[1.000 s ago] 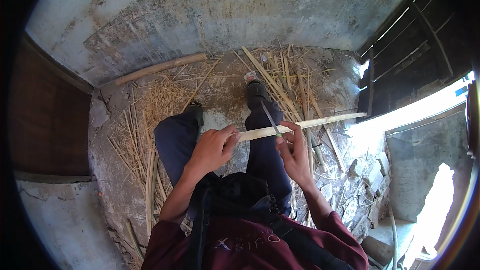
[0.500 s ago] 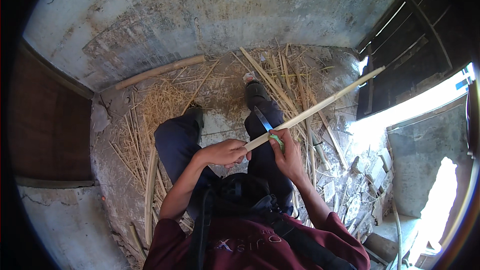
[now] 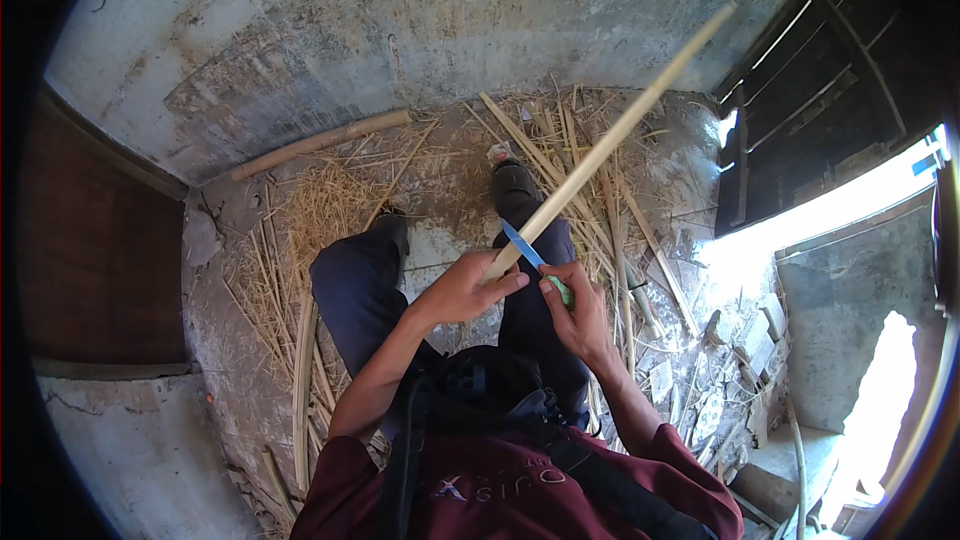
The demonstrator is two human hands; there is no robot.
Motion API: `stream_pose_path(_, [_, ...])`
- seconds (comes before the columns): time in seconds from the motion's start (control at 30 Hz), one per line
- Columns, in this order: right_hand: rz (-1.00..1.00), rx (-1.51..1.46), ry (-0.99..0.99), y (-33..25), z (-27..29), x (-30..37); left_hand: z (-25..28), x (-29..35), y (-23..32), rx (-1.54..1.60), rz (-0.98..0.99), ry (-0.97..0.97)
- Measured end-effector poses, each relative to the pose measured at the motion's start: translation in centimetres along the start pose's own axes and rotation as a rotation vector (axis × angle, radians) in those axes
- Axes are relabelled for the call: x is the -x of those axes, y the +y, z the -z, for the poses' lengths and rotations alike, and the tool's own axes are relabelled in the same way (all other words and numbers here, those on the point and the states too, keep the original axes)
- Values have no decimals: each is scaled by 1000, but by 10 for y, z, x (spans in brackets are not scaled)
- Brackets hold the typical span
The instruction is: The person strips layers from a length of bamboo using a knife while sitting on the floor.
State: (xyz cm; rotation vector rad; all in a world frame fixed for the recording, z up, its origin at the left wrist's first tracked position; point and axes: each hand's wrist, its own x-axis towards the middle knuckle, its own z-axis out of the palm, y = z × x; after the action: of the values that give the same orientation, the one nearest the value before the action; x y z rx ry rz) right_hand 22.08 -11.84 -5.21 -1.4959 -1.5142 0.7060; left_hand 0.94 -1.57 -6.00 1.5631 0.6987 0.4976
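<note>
A long pale bamboo strip (image 3: 622, 130) slants up and away to the right over my right leg. My left hand (image 3: 468, 290) is closed around its near end. In my right hand (image 3: 578, 312) is a knife (image 3: 523, 245) with a green handle, the fingers wrapped round it. The knife's bluish blade points up and to the left and crosses the strip just beyond my left hand. Whether the edge bites into the strip, I cannot tell.
Shavings (image 3: 335, 202) lie heaped on the floor left of my feet. More bamboo strips (image 3: 545, 165) are scattered ahead and to the right. A bamboo pole (image 3: 320, 143) rests along the base of the concrete wall (image 3: 420, 30). Rubble blocks (image 3: 752, 342) lie at the right.
The bamboo strip's far end has swung up and to the left, so it stands steeper. My left hand has turned and shifted slightly upward. The knife blade now lies across the strip near that hand.
</note>
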Motion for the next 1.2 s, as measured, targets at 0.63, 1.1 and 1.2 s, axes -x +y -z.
stream_pose_path(0.63, [-21, 89, -80, 1, -5, -9, 16, -5, -2, 131, 313, -102])
stream_pose_path(1.1, [14, -4, -101, -6, 0, -8, 20, 11, 32, -89, 227, -196])
stream_pose_path(1.2, [23, 23, -127, -9, -3, -7, 18, 9, 15, -30, 223, -200])
